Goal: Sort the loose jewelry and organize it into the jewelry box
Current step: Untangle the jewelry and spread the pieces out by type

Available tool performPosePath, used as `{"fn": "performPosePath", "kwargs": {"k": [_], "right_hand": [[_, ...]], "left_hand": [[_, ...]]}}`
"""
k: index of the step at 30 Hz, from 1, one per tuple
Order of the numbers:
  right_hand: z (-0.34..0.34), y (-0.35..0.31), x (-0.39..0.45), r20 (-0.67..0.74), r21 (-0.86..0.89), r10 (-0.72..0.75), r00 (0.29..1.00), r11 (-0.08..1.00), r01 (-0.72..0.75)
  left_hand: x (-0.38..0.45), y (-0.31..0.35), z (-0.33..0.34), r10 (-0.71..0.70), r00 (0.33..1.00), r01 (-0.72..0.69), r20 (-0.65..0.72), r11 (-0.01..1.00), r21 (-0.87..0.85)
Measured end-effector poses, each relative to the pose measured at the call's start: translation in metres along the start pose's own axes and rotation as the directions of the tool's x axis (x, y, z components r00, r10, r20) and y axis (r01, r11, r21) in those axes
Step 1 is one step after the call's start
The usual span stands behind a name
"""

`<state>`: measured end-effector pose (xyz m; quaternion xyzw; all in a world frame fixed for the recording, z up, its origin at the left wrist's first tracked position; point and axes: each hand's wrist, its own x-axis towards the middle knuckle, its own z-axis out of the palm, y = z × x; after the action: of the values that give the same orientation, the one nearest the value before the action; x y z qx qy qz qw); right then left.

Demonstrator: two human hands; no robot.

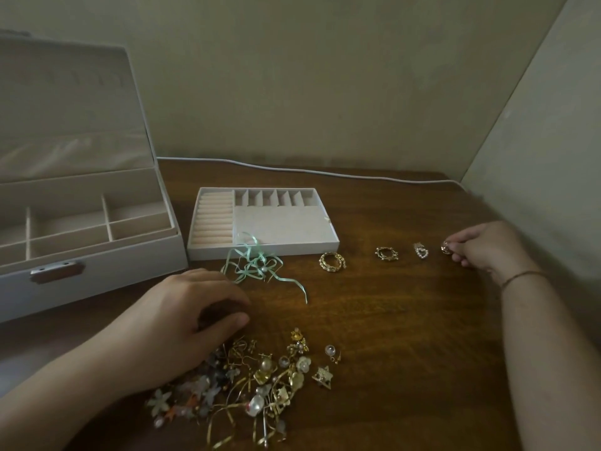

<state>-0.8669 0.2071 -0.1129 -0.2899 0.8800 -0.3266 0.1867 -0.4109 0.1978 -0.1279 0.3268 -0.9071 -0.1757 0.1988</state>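
A small ring [446, 248] is pinched by the right hand [484, 247] at the end of a row of rings right of the tray [325, 244]. The left hand [182, 315], curled loosely (holding nothing visible), rests on the pile [260, 379] below the tray. The ring should be set apart from its neighbour. No writing is legible.

— How are my hands placed?
— My left hand [192, 307] is palm down and low, fingers curled with the thumb tucked under. My right hand [484, 247] reaches far out, fingertips [455, 249] pinched together, forearm stretched forward.
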Motion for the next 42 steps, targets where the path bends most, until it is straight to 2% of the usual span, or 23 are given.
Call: {"fn": "performPosePath", "kwargs": {"k": [4,6,8,10,12,13,15,17,19,22,33,37,42], "right_hand": [[-0.001,-0.001,-0.007,-0.033,-0.018,-0.020,0.999,1.000,0.020],[-0.003,-0.006,-0.016,-0.058,-0.084,-0.049,0.997,0.996,0.044],[-0.007,-0.019,-0.035,-0.108,-0.222,-0.171,0.979,0.964,0.144],[-0.009,-0.040,-0.067,-0.034,-0.323,-0.366,0.930,0.885,0.336],[-0.008,-0.061,-0.105,0.220,-0.330,-0.519,0.826,0.757,0.563],[-0.005,-0.069,-0.123,0.382,-0.299,-0.546,0.745,0.690,0.659],[0.006,-0.079,-0.155,0.682,-0.184,-0.496,0.537,0.595,0.782],[0.016,-0.082,-0.175,0.837,-0.126,-0.388,0.386,0.550,0.826],[0.025,-0.082,-0.185,0.881,-0.133,-0.339,0.328,0.488,0.862],[0.035,-0.081,-0.187,0.879,-0.159,-0.348,0.327,0.432,0.888],[0.050,-0.080,-0.187,0.904,-0.122,-0.325,0.276,0.424,0.898],[0.050,-0.081,-0.189,0.910,-0.143,-0.305,0.280,0.404,0.904],[0.052,-0.081,-0.188,0.884,-0.145,-0.364,0.292,0.381,0.913]], "left_hand": [[-0.001,0.001,0.000,-0.011,1.000,0.012,0.025,0.998,-0.054],[-0.002,0.003,-0.001,-0.009,0.999,0.011,0.036,0.998,-0.066],[-0.002,0.004,-0.002,0.009,0.999,-0.005,0.050,0.998,-0.069],[-0.003,0.006,-0.003,0.034,0.997,-0.028,0.071,0.996,-0.081],[-0.003,0.008,-0.004,0.066,0.993,-0.056,0.096,0.993,-0.101],[-0.003,0.009,-0.005,0.088,0.989,-0.076,0.116,0.991,-0.107],[-0.003,0.012,-0.006,0.144,0.975,-0.126,0.169,0.986,-0.110],[-0.004,0.014,-0.007,0.196,0.957,-0.175,0.216,0.978,-0.112],[-0.004,0.015,-0.009,0.224,0.944,-0.200,0.243,0.972,-0.121],[-0.005,0.017,-0.009,0.238,0.941,-0.213,0.239,0.969,-0.127],[-0.005,0.020,-0.012,0.248,0.929,-0.213,0.275,0.965,-0.152],[-0.002,0.022,-0.007,0.183,0.964,-0.164,0.193,0.980,-0.114],[0.001,0.033,0.002,0.098,0.992,-0.093,0.078,0.993,-0.070]]}}
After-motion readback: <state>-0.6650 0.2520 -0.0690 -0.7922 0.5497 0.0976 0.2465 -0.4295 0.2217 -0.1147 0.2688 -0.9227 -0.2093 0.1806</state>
